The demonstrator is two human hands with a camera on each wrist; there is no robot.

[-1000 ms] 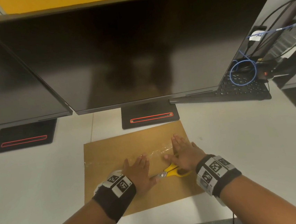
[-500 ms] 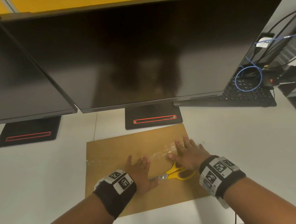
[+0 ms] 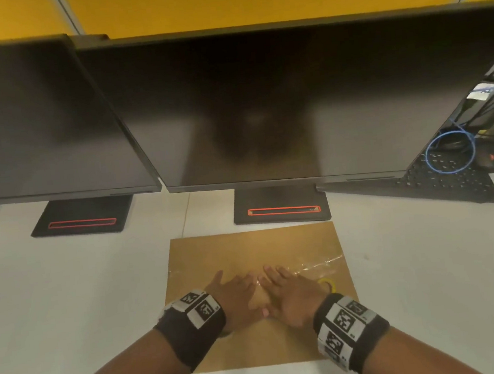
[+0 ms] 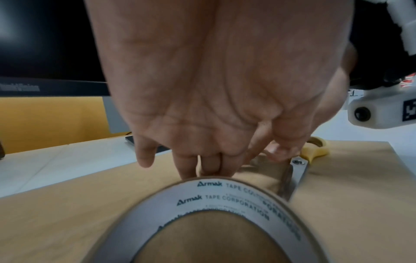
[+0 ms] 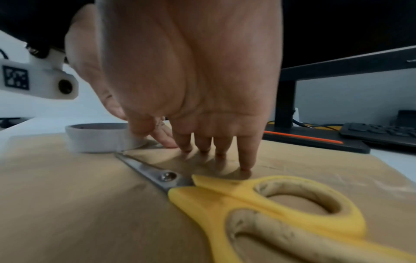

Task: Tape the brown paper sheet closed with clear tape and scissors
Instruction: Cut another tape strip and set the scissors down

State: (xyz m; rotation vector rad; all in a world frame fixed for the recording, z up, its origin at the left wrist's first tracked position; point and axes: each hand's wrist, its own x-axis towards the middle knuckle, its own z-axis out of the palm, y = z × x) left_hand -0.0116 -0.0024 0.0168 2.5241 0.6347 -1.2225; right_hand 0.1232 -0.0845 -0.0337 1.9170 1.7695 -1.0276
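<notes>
I'm pressing both hands flat on the paper [image 3: 254,246], which is lying on the table [image 3: 69,294] before the monitors: left hand [image 3: 235,296] and right hand [image 3: 292,297] each with grip released, fingers straight, smoothing the tape strip [image 3: 316,266]. The roll [image 4: 225,204] and scissors [image 5: 258,199] are sitting just beside my palms (awkwardly close). I'm risking wrinkles if my fingers drag, or nudging the scissors under the strip.

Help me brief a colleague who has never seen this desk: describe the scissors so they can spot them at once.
Start at the middle monitor; in front of its stand lies a brown paper sheet on the white desk. The scissors lie flat on that sheet, under the right hand, beside a tape roll. Their yellow handles are the only bright yellow thing on the paper.
</notes>
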